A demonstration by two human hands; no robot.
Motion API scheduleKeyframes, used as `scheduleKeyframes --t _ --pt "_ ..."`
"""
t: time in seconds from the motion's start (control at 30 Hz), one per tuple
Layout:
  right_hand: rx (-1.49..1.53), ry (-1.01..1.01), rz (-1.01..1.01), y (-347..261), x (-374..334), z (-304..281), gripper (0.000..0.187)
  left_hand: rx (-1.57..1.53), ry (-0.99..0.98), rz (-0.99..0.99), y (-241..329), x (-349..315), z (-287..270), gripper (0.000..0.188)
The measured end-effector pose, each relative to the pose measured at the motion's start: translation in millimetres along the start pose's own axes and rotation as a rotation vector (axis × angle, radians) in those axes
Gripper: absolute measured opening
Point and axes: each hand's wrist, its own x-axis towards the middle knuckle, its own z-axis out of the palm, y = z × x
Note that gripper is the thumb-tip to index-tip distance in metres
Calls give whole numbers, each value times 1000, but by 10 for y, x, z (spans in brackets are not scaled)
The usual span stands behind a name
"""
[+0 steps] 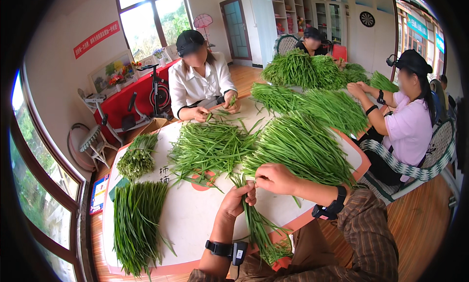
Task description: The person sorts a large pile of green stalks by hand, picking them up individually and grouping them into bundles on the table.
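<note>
My left hand [237,200] is closed around a small bunch of chives [258,224], whose long green leaves hang down over the table's near edge toward my lap. Close beside it, my right hand [276,178] has its fingers pinched together near the top of that bunch. Whatever the pinch holds is too small to make out. Just beyond my hands lie a loose, tangled heap of chives [210,146] and, to its right, a larger pile of chives [299,146] with the leaves mostly aligned. A neat stack of chives [139,222] rests at the left.
The white table [195,221] has an orange border. A smaller chive bundle [138,157] lies at its left edge, more heaps [305,69] at its far end. A person in white [202,84], one in pink [410,118] and another farther back sit around it, handling greens.
</note>
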Motion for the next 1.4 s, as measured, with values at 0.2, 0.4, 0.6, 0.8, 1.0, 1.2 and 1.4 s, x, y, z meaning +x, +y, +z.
scheduleKeyframes --t 0.2,0.4,0.6,0.8,1.0,1.2,1.4 --pt "1317 101 759 59 -98 151 16 -68 -94 33 -4 8 35 13" --pt "1371 -222 611 -19 -303 -140 25 -83 -35 91 46 -25 -1 17" --pt "753 -1122 208 -645 -812 -337 29 -116 16 112 46 33 40 19" --pt "686 -877 164 -487 -1156 6 24 -59 0 98 -20 29 56 20" --pt "442 -803 181 -512 -716 -235 31 -60 -12 41 -16 41 49 19" --pt "232 335 4 -86 111 199 28 58 -22 -34 -189 67 98 15" --pt "533 -341 344 -166 269 173 28 57 10 -3 -178 63 69 12"
